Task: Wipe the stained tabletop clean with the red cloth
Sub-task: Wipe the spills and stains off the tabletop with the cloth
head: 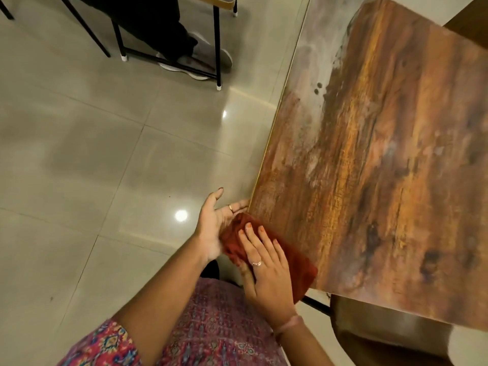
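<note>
Cloth (295,262) sits at the near corner of the bench (383,154), part hanging past the edge. Our right hand (266,270) lies flat on it, fingers spread and pressing, not closed round it. Our left hand (211,228) is cupped open just off that corner, touching the cloth's end, we judge to catch whatever is swept over. Pale smears (311,72) remain along the bench's far left edge.

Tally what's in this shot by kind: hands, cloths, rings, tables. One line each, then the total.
Hands: 2, the left hand cupped at the table edge and the right hand flat on the cloth
Red cloth: 1
Rings: 2, one on each hand
Wooden table: 1
Total: 6
</note>
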`<state>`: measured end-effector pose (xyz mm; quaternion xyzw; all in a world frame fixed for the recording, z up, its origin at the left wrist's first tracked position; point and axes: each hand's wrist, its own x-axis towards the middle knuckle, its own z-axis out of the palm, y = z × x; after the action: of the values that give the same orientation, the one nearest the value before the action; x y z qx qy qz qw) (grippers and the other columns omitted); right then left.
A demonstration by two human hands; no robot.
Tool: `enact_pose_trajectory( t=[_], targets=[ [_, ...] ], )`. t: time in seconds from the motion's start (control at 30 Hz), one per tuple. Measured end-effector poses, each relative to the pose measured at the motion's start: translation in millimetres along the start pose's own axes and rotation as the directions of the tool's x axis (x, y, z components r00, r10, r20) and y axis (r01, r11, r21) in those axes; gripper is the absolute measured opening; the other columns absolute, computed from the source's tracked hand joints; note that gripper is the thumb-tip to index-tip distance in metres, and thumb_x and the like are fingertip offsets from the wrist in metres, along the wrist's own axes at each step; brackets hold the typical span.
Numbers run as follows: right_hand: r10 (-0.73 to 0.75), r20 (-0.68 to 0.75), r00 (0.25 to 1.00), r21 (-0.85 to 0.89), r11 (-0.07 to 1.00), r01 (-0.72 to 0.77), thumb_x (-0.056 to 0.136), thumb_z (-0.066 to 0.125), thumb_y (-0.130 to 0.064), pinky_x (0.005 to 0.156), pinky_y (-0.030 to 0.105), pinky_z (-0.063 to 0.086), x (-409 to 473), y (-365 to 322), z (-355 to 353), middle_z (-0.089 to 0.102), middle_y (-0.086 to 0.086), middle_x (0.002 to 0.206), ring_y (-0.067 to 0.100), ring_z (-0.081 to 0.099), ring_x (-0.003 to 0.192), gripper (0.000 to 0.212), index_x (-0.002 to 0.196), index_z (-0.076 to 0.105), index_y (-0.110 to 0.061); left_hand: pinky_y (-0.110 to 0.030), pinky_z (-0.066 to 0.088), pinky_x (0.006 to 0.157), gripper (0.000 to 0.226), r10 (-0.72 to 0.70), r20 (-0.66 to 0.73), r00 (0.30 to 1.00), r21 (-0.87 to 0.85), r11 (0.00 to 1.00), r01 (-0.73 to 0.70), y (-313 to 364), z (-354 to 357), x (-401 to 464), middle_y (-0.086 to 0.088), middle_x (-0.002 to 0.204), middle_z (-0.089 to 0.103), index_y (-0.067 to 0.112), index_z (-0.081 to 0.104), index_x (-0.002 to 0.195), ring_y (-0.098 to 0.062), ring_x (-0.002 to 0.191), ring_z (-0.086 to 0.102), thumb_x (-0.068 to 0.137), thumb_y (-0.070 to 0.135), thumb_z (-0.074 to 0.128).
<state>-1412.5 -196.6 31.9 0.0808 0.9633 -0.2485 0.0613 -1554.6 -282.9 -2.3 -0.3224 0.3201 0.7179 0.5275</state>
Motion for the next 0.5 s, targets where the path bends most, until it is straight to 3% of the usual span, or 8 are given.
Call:
enact_pose_trajectory(
  t=[0.07, 0.17, 0.33, 0.5],
  targets=[
    [-0.028, 0.001, 1.000, 0.021, 0.999, 0.028, 0.095, 0.040, -0.030, 0.115, 0.032, 0.019, 14, 11, -7, 0.028, -0.017, 0.152, 0.007, 0.020, 0.144, 0.047, 0.142, 0.038, -0.031, -0.044, 0.044, 0.097, 0.071, -0.035, 0.011, 0.999, -0.021, 0.999, 0.035, 1, 2, -1, -0.021, 0.112, 0.066, 0.005, 0.067, 0.114, -0.032, 0.100, 0.063, 0.086, 0.062, 0.036],
    [-0.026, -0.058, 0.998, 0.051, 0.998, 0.029, 0.092, 0.048, -0.021, 0.114, 0.035, 0.024, 73, 34, -31, 0.038, -0.014, 0.146, 0.004, 0.024, 0.140, 0.045, 0.137, 0.046, -0.029, -0.034, 0.051, 0.082, 0.062, -0.027, 0.025, 0.999, -0.053, 0.998, 0.028, 3, 7, -1, -0.015, 0.101, 0.070, 0.006, 0.069, 0.105, -0.023, 0.086, 0.067, 0.087, 0.057, 0.039],
    [0.164, -0.272, 0.948, 0.119, 0.984, -0.136, 0.092, 0.050, -0.008, 0.113, 0.048, 0.029, 201, 81, -79, 0.049, 0.004, 0.141, 0.020, 0.038, 0.137, 0.049, 0.140, 0.044, -0.019, -0.032, 0.048, 0.074, 0.062, -0.039, 0.011, 0.999, -0.039, 0.998, 0.040, 2, 11, 1, -0.010, 0.104, 0.072, 0.006, 0.065, 0.114, -0.019, 0.082, 0.069, 0.089, 0.055, 0.038],
    [0.273, -0.331, 0.903, 0.050, 0.961, -0.272, 0.092, 0.043, -0.004, 0.116, 0.048, 0.020, 240, 89, -92, 0.042, 0.000, 0.147, 0.020, 0.028, 0.142, 0.053, 0.140, 0.044, -0.025, -0.032, 0.047, 0.073, 0.057, -0.024, 0.011, 1.000, -0.013, 1.000, 0.024, 6, 15, 3, -0.008, 0.102, 0.072, 0.008, 0.064, 0.114, -0.018, 0.082, 0.070, 0.090, 0.053, 0.039]
  ],
)
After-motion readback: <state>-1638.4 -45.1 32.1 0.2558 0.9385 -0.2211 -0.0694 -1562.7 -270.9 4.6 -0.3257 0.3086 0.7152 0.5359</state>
